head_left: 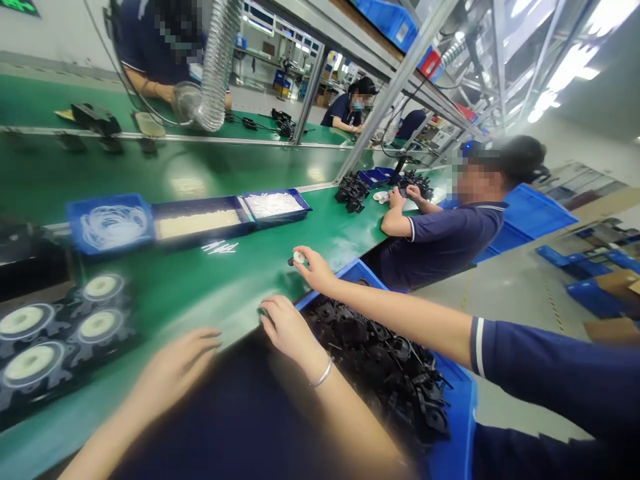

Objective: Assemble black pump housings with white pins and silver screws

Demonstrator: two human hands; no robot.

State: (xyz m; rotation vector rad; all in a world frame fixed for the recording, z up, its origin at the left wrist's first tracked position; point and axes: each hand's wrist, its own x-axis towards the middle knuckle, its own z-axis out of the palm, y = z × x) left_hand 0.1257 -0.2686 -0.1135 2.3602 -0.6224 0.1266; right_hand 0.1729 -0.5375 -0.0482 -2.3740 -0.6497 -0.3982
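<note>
Black plastic parts [380,367], small, dark and tangled in a loose heap too thick to count, fill one blue bin [457,413] set against the near edge of the desk [200,293]. The right hand [287,327], with a silver bracelet at the wrist, rests on that edge just beside the bin; its fingers curl downward, and I cannot tell whether this grip has anything in it. The left hand [175,373] is blurred, lies flat over the desk edge with fingers spread, and its grip holds nothing.

A co-worker's hand [313,267] reaches across the bin from the right on a blue-sleeved arm and pinches one small white-capped piece [299,257] between its fingertips, above the green surface.

Left of the left hand lie four black toothed housings [65,327], each with a round white disc in its middle, grouped close together. Beyond them three blue trays stand in a row: one with coiled clear tubing [110,223], one with pale cream pieces [197,223], one with white pieces [275,203]. A few white sticks [220,247] lie loose in front of the middle tray.

Further along the desk, one seated person [440,240] in a dark blue shirt works beside a pile of black parts [353,190]. Two more people sit across the belt.
</note>
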